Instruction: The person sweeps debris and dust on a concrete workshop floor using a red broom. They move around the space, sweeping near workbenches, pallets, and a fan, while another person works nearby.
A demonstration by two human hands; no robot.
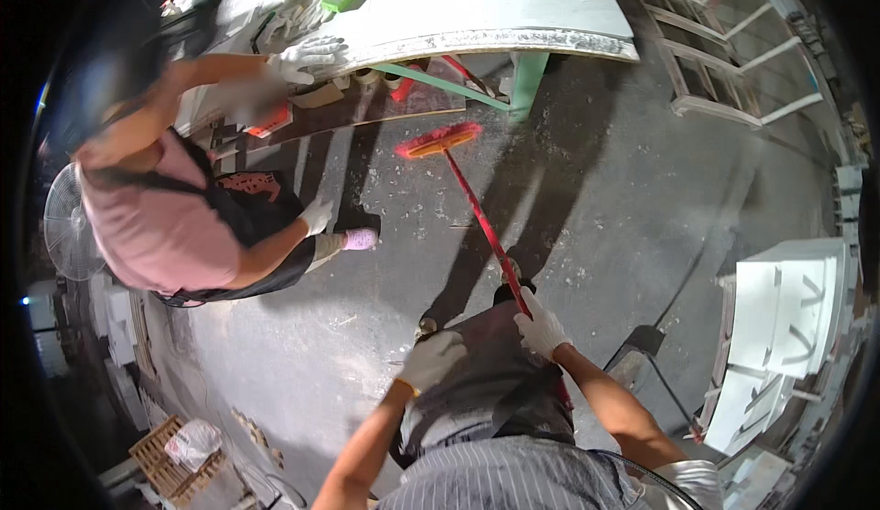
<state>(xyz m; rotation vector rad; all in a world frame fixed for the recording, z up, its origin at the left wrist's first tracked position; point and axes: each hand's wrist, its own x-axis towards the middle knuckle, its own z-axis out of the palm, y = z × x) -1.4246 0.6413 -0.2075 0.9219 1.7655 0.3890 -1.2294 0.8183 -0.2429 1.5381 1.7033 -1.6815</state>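
My right hand [543, 323], in a white work glove, is closed around the upper end of a push broom's red handle [483, 219]. The handle slopes away from me to the broom head [438, 141], which has an orange block and pink-red bristles and rests on the grey floor beyond my feet. My left hand [434, 361], also gloved, lies against the front of my dark apron [500, 354]. Its fingers look loosely extended with nothing in them, though their tips are partly hidden.
At the left stands a co-worker [165, 221] in a pink shirt, one gloved hand on a white-topped table [495, 6]. That table has green legs [527, 84]. White frames [715, 47] stand far right; white drawer units [788, 304] are nearer. Dust and scraps dot the floor [605, 208].
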